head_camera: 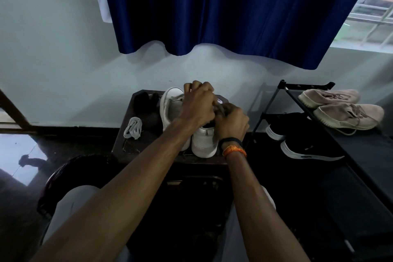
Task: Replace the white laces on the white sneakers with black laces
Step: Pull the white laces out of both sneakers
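both hands (197,102) (230,122) curl over the right white sneaker (204,141), seemingly pinching its lace; grip unclear

Dark stool (127,151): white sneakers (204,140), white laces (133,127), black bundle (141,100).

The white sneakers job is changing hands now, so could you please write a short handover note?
Left hand and right hand: both curled over the right sneaker; what they pinch is hidden.
Left sneaker stands beside it on the dark table.
A removed white lace lies bundled at the table's left; a dark bundle, possibly black laces, sits behind.
Left: finish lacing; progress unclear.
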Tool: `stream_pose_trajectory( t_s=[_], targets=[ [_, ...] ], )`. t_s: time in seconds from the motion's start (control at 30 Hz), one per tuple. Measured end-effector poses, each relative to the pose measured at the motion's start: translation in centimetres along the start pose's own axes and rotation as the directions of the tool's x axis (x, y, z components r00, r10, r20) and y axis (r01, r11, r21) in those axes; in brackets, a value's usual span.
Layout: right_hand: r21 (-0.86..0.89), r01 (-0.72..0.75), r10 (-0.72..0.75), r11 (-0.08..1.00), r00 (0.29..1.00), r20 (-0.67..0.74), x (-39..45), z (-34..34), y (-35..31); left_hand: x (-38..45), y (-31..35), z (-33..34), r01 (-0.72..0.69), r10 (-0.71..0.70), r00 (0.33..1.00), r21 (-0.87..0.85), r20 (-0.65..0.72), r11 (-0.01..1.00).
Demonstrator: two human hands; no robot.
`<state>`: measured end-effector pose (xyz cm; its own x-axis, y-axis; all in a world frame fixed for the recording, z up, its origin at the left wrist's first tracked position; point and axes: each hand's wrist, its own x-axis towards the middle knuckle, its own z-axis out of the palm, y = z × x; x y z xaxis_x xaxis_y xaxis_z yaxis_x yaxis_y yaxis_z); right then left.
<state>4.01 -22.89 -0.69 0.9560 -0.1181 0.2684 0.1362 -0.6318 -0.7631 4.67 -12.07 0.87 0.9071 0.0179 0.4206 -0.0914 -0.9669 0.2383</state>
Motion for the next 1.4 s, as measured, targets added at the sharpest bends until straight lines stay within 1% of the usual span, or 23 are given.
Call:
stream_pose_trajectory(
  t_s=[0.07, 0.2, 0.4, 0.57, 0.63, 0.7, 0.77, 0.83, 0.87, 0.93, 1.0, 1.07, 1.1, 1.17, 1.23, 1.3, 1.4],
  targets=[
    [0.028, -0.021, 0.021, 0.999, 1.0, -0.006, 0.0, 0.1, 0.0, 0.2, -0.1, 0.4, 0.016, -0.016, 1.0, 0.027, 0.004, 1.0],
    [0.054, -0.007, 0.008, 0.999, 1.0, -0.021, -0.1, 0.1, -0.3, 0.4, -0.3, 0.8, 0.027, -0.03, 0.999, 0.087, 0.041, 0.996],
    [0.016, 0.022, -0.022, 1.0, 0.999, -0.036, -0.1, 0.2, -0.2, 0.5, -0.5, 1.2, 0.031, -0.034, 0.999, 0.063, 0.042, 0.998],
    [0.011, 0.033, -0.032, 0.999, 0.998, -0.056, 0.1, 0.2, 0.3, 0.7, -0.9, 0.7, 0.085, -0.088, 0.994, 0.045, 0.064, 0.995],
    [-0.009, 0.028, -0.028, 1.0, 0.998, -0.056, 0.2, 0.2, 0.3, 0.6, -1.4, 0.2, 0.113, -0.111, 0.991, -0.025, 0.072, 0.993],
    [-0.024, 0.017, -0.019, 1.0, 0.999, -0.049, 0.4, 0.3, 0.2, 0.3, -1.7, -0.3, 0.142, -0.141, 0.99, -0.127, 0.023, 0.982],
    [-0.038, 0.027, -0.029, 0.999, 0.999, -0.034, 0.5, 0.3, 0.2, 0.3, -1.9, -0.9, 0.202, -0.213, 0.977, -0.232, -0.023, 0.952],
    [-0.05, 0.053, -0.054, 0.997, 0.998, -0.028, 0.5, 0.2, 0.2, 0.4, -2.2, -1.9, 0.296, -0.329, 0.943, -0.328, -0.048, 0.897],
    [-0.055, 0.07, -0.071, 0.996, 0.997, -0.025, 0.4, 0.1, 0.1, 0.5, -2.5, -2.5, 0.349, -0.398, 0.915, -0.371, -0.062, 0.86],
    [-0.068, 0.118, -0.118, 0.991, 0.993, 0.003, 0.6, 0.1, 0.2, 0.6, -3.2, -3.8, 0.453, -0.535, 0.84, -0.426, -0.09, 0.783],
    [-0.086, 0.19, -0.186, 0.978, 0.981, 0.047, 1.0, 0.4, 0.2, 0.4, -4.0, -4.6, 0.556, -0.648, 0.755, -0.423, -0.102, 0.715],
    [-0.102, 0.266, -0.258, 0.958, 0.962, 0.087, 1.6, 0.8, 0.2, 0.0, -4.8, -5.1, 0.618, -0.715, 0.694, -0.442, -0.083, 0.65],
    [-0.111, 0.3, -0.288, 0.948, 0.951, 0.108, 1.9, 1.0, 0.3, -0.2, -5.1, -5.1, 0.625, -0.726, 0.684, -0.459, -0.068, 0.632],
    [-0.141, 0.339, -0.317, 0.93, 0.935, 0.156, 2.5, 1.2, 0.2, -0.6, -5.6, -4.9, 0.617, -0.714, 0.699, -0.48, -0.03, 0.624],
    [-0.173, 0.368, -0.327, 0.914, 0.918, 0.226, 3.0, 1.3, 0.2, -0.9, -5.5, -4.5, 0.58, -0.67, 0.742, -0.501, 0.0, 0.642],
    [-0.215, 0.401, -0.331, 0.89, 0.895, 0.299, 3.4, 1.3, 0.1, -1.0, -5.0, -4.0, 0.508, -0.586, 0.81, -0.473, -0.022, 0.72],
    [-0.279, 0.419, -0.303, 0.864, 0.875, 0.377, 3.8, 1.0, -0.5, -1.6, -3.5, -3.2, 0.372, -0.434, 0.895, -0.367, -0.101, 0.852]
  ],
)
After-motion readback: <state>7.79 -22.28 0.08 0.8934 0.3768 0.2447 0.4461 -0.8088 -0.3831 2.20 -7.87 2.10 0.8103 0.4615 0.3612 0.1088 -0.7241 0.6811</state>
